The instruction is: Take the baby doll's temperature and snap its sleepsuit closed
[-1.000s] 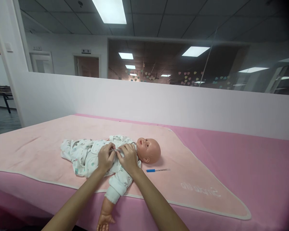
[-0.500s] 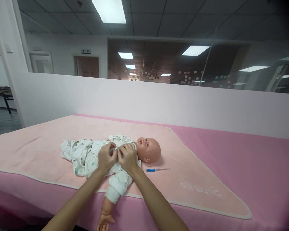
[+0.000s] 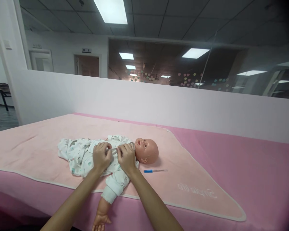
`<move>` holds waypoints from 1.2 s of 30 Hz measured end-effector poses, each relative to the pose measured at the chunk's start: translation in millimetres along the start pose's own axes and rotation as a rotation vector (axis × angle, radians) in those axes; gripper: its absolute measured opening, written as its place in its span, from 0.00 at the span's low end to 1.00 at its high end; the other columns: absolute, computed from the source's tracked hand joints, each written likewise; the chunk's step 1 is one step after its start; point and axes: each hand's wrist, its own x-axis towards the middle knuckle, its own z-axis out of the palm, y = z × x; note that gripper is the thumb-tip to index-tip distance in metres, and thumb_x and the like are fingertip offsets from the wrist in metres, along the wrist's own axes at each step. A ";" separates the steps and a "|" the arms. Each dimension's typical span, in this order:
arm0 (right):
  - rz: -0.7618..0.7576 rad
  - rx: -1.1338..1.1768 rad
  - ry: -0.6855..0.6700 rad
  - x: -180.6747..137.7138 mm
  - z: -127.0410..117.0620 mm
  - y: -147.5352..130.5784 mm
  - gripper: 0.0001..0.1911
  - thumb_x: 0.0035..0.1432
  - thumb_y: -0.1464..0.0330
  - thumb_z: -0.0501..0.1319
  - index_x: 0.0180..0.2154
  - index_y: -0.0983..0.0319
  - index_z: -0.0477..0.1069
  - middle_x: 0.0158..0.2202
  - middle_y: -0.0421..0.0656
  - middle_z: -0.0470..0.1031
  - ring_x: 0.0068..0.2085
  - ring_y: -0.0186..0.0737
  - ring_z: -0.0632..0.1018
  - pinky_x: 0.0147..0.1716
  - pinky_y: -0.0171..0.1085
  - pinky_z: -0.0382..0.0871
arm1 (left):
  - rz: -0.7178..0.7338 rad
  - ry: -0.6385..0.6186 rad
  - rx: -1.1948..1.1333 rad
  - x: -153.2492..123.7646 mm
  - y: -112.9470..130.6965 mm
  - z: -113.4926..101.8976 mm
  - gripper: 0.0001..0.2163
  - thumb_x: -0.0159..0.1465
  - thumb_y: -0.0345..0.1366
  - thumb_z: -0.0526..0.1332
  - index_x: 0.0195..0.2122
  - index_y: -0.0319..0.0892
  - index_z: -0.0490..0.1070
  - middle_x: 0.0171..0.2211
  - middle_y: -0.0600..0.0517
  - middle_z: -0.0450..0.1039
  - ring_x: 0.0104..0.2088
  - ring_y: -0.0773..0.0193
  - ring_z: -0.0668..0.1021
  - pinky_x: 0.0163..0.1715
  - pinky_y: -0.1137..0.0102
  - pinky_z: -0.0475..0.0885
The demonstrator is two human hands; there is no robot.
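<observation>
A baby doll (image 3: 147, 150) lies on its back with its head to the right, dressed in a white printed baby outfit (image 3: 86, 162). Over its chest, my left hand (image 3: 101, 157) is closed with fingertips pinched on a thin white cloth strip (image 3: 113, 149) of the outfit. My right hand (image 3: 126, 157), near the doll's neck, pinches the other end of that strip. Whether it is a tie or an edge of the cloth I cannot tell. The doll's bare forearm (image 3: 103, 208) sticks out of a sleeve toward me, past the mat's edge.
Beside the doll's head lies a blue-capped pen (image 3: 148, 171). Under both is a peach mat (image 3: 195, 179) with a pale border, spread over a pink-covered table (image 3: 262, 179). A low white wall (image 3: 159, 102) stands behind, with glass above it.
My left hand has shifted slightly left, away from my right hand, and the white strip between them now shows stretched. The whole view has shifted a little.
</observation>
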 end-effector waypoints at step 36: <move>0.025 0.044 -0.014 -0.3 4.2 2.1 0.07 0.57 0.69 0.53 0.29 0.60 0.67 0.29 0.40 0.70 0.33 0.36 0.66 0.36 0.36 0.55 | 0.009 -0.194 -0.013 -9.2 -47.1 -37.1 0.09 0.59 0.36 0.49 0.36 0.42 0.66 0.32 0.51 0.73 0.33 0.63 0.73 0.33 0.71 0.66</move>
